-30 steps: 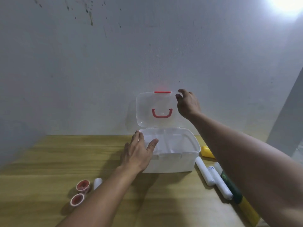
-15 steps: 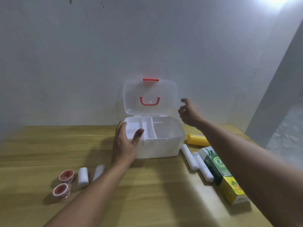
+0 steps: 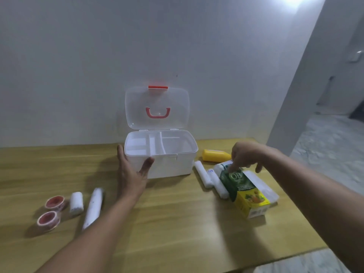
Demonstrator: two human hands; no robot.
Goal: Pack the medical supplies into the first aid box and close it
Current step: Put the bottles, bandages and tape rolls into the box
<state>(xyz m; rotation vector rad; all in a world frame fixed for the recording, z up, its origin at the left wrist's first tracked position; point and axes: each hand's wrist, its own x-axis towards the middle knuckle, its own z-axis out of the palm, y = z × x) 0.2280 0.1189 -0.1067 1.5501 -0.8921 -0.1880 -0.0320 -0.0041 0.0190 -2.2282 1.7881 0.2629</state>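
Note:
The white first aid box (image 3: 171,166) stands open at the back of the wooden table, its clear lid (image 3: 157,107) with a red handle leaning up against the wall. A divided tray shows inside with nothing in it. My left hand (image 3: 132,172) rests flat against the box's front left corner, fingers spread. My right hand (image 3: 246,154) hovers with fingers pointing down onto the top of a green and yellow carton (image 3: 244,192). Two white bandage rolls (image 3: 211,179) lie left of the carton. A yellow bottle (image 3: 215,155) lies behind them.
On the left lie two red tape rolls (image 3: 51,209), a short white bandage roll (image 3: 76,202) and a long white roll (image 3: 93,207). A clear flat container (image 3: 264,188) sits under the carton. The table's right edge (image 3: 295,219) drops to a grey floor.
My right hand has let go of the lid and come down to the right onto the carton. The lid stays upright. The view has tilted down; my left hand stays at the box.

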